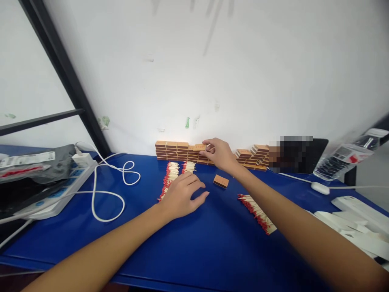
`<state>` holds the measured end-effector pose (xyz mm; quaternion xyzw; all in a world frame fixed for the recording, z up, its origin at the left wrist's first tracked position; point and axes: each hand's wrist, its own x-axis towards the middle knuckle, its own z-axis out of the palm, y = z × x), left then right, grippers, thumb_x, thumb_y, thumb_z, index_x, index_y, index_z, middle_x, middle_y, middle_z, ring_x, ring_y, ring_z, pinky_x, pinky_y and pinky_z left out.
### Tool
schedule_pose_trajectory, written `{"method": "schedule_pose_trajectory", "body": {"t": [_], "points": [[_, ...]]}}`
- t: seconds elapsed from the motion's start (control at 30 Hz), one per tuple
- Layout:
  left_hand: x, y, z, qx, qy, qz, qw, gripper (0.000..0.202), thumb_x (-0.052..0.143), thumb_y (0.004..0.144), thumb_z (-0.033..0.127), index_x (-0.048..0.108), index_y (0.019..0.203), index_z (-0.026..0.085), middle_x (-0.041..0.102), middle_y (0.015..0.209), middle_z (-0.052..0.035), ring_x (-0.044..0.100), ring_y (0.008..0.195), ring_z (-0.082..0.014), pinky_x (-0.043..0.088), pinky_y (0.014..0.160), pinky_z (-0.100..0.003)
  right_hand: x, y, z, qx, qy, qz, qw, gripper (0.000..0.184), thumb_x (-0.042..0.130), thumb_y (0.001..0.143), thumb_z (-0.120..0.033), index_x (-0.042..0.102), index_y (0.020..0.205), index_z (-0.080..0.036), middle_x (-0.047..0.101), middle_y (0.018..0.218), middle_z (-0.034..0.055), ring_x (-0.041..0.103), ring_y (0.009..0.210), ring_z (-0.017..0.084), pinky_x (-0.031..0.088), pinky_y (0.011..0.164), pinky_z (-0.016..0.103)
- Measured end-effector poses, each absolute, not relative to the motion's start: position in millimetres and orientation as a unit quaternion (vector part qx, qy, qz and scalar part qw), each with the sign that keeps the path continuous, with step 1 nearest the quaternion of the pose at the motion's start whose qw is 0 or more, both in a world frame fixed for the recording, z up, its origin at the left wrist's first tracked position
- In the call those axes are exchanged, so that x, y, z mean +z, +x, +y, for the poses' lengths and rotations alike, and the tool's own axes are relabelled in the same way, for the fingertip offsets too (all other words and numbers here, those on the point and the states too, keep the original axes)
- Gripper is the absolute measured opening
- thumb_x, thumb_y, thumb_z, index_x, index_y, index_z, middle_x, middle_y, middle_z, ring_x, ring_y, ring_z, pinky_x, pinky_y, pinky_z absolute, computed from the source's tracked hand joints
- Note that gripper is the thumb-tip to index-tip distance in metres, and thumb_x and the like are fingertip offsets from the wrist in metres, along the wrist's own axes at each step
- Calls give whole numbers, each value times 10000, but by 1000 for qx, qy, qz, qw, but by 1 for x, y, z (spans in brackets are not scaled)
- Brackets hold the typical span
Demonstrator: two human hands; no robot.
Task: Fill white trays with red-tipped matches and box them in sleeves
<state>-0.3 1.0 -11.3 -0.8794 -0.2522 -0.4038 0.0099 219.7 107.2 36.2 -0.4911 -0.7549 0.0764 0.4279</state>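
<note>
My right hand (219,154) reaches to the wall and pinches a brown matchbox (199,147) on top of a stacked row of matchboxes (175,151). My left hand (182,194) rests on the blue table (188,243), fingers curled loosely with nothing visible in them, touching a row of red-tipped matches (169,178). A single matchbox (221,181) lies flat between my hands. Another row of matches (257,213) lies under my right forearm. More stacked matchboxes (253,156) stand right of my right hand.
A white power strip (57,190) with a looping white cable (109,190) lies at the left beside a dark bag (33,166). A plastic water bottle (349,156), a white mouse (319,187) and white flat pieces (358,227) sit at the right.
</note>
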Motion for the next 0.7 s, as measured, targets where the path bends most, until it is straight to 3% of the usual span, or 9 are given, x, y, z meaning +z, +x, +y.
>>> {"method": "schedule_pose_trajectory", "body": {"t": [0.13, 0.3, 0.7], "points": [[-13, 0, 3, -410, -878, -247, 9, 149, 662, 1047, 314, 742, 1021, 190, 767, 953, -74, 694, 946, -240, 602, 883, -410, 34, 204, 133, 77, -511, -748, 416, 319, 849, 846, -265, 783, 1144, -172, 768, 953, 84, 730, 844, 244, 613, 884, 441], [-16, 1, 5, -408, -880, -241, 18, 171, 641, 1056, 316, 744, 1019, 185, 761, 935, -72, 688, 930, -232, 589, 861, -400, 23, 205, 145, 76, -509, -741, 432, 236, 848, 848, -251, 780, 1060, -175, 751, 1019, 94, 727, 838, 230, 607, 854, 409], [-17, 1, 5, -414, -881, -224, 41, 176, 650, 1057, 315, 746, 1005, 177, 761, 910, -62, 683, 927, -229, 578, 860, -388, 22, 203, 149, 5, -500, -763, 410, 154, 802, 874, -360, 767, 927, -220, 735, 947, 73, 651, 855, 249, 534, 851, 416]]}}
